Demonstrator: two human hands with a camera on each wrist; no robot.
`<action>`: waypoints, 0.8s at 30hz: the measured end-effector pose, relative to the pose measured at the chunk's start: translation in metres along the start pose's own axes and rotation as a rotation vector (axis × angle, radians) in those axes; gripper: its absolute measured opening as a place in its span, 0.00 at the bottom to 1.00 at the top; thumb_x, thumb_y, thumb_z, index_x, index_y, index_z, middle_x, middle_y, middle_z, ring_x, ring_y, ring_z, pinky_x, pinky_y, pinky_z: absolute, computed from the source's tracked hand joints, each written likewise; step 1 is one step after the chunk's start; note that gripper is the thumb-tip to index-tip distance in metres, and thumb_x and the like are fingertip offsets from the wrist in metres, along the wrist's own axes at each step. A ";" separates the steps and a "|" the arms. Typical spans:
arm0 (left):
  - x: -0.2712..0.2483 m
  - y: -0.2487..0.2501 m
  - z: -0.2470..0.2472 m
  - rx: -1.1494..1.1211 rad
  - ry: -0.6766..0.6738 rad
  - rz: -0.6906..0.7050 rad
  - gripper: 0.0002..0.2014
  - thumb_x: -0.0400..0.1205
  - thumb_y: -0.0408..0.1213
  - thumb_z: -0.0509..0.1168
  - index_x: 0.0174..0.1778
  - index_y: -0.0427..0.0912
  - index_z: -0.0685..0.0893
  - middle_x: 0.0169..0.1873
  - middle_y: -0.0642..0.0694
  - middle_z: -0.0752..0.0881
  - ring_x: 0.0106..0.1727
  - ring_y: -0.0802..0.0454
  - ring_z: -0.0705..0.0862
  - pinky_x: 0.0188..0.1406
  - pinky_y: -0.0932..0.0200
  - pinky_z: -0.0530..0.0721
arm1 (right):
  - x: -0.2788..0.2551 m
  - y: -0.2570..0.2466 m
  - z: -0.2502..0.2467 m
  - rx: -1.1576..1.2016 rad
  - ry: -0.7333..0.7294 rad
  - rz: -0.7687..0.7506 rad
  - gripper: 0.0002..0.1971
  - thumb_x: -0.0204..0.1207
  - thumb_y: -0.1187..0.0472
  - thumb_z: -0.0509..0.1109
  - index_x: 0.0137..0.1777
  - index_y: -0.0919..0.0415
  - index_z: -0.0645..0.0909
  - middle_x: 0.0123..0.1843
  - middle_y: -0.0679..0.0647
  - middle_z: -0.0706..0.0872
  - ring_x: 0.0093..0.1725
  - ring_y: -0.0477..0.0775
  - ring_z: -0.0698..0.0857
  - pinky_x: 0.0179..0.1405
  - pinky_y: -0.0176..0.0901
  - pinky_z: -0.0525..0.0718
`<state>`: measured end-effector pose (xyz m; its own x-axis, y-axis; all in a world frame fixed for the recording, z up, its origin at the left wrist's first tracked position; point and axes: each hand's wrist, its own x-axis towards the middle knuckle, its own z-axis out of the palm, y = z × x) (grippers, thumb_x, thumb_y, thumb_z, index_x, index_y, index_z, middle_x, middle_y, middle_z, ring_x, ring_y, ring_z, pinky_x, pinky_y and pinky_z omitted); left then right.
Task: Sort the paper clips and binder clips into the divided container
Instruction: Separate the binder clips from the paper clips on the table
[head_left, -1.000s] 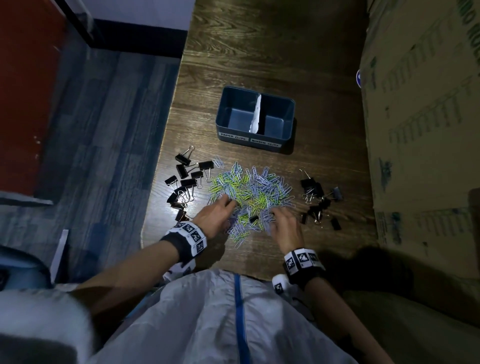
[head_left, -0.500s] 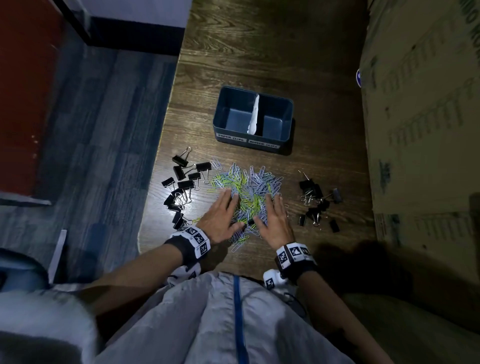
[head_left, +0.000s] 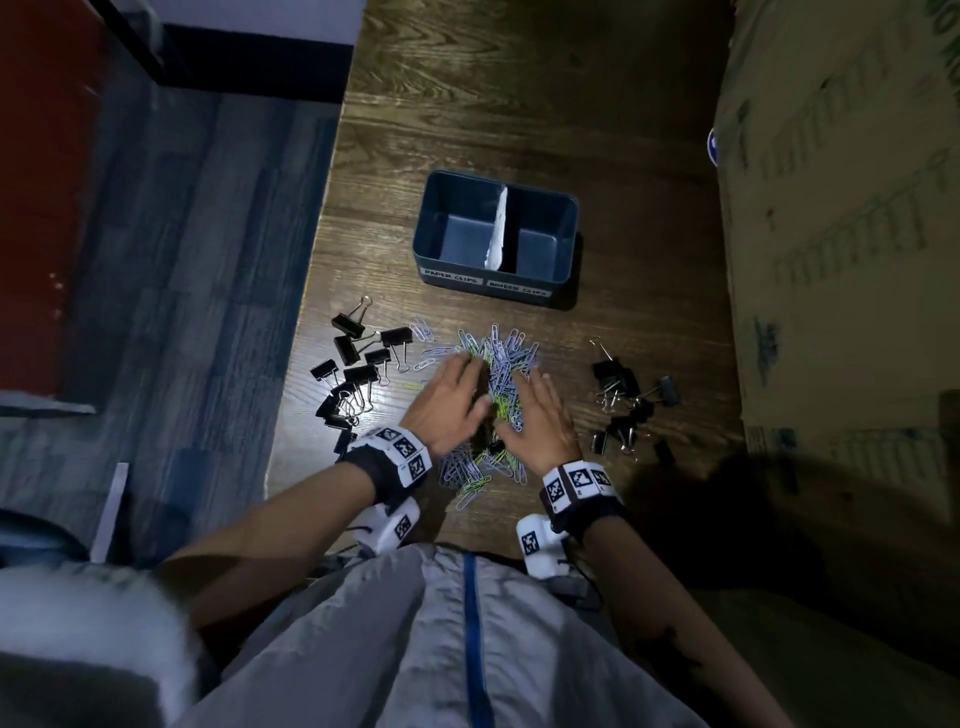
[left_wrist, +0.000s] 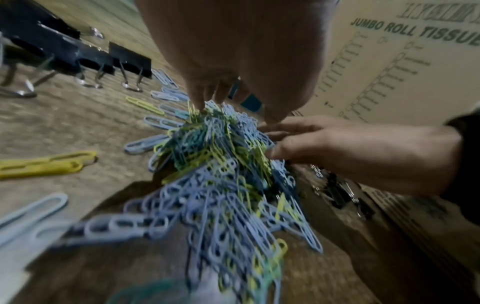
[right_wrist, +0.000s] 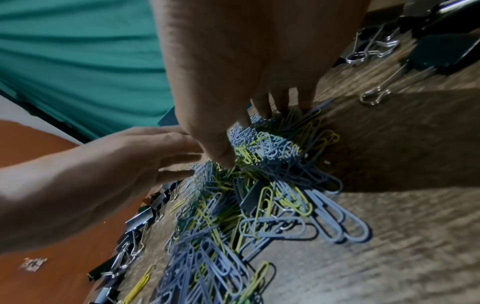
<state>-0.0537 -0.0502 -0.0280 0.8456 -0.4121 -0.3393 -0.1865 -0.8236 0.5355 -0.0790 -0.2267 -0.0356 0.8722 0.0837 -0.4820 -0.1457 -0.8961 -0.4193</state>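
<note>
Dark wood-grain table (head_left: 467, 104), dim light; cardboard box (head_left: 841, 260) standing along its right edge. Blue divided container (head_left: 540, 283) sitting past the clips, labelled PAPER CLIPS left, BINDER CLIPS right, both compartments showing bare floor. Paper clip pile (head_left: 501, 358), blue and yellow-green, lying between both hands. Left hand (head_left: 449, 405) and right hand (head_left: 540, 421) flanking the pile, fingers extended, relaxed, tips touching clips, gripping nothing. Black binder clips lying in a left group (head_left: 358, 369) and a right group (head_left: 626, 400).
</note>
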 end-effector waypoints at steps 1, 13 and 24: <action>0.006 -0.002 -0.006 -0.016 0.030 -0.018 0.32 0.87 0.54 0.51 0.84 0.43 0.53 0.84 0.37 0.53 0.83 0.37 0.58 0.76 0.34 0.70 | -0.001 0.000 -0.001 0.020 0.032 -0.001 0.37 0.81 0.48 0.67 0.87 0.51 0.57 0.90 0.56 0.51 0.88 0.60 0.52 0.85 0.56 0.51; -0.002 -0.011 -0.008 -0.041 -0.074 -0.014 0.35 0.87 0.49 0.57 0.85 0.43 0.49 0.85 0.39 0.50 0.85 0.42 0.50 0.83 0.44 0.56 | -0.024 0.009 0.003 -0.111 0.129 -0.365 0.12 0.66 0.56 0.81 0.49 0.55 0.87 0.49 0.51 0.77 0.52 0.54 0.76 0.50 0.54 0.82; -0.098 -0.059 -0.039 0.158 -0.208 0.098 0.10 0.82 0.40 0.67 0.57 0.46 0.79 0.47 0.48 0.82 0.44 0.47 0.84 0.38 0.58 0.73 | -0.020 -0.001 0.015 -0.112 0.024 -0.221 0.08 0.74 0.58 0.79 0.43 0.62 0.86 0.51 0.53 0.81 0.38 0.53 0.82 0.38 0.43 0.82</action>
<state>-0.1063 0.0542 0.0036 0.7016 -0.5506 -0.4523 -0.3517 -0.8196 0.4523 -0.1034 -0.2210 -0.0371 0.8882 0.2741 -0.3688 0.1016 -0.8999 -0.4241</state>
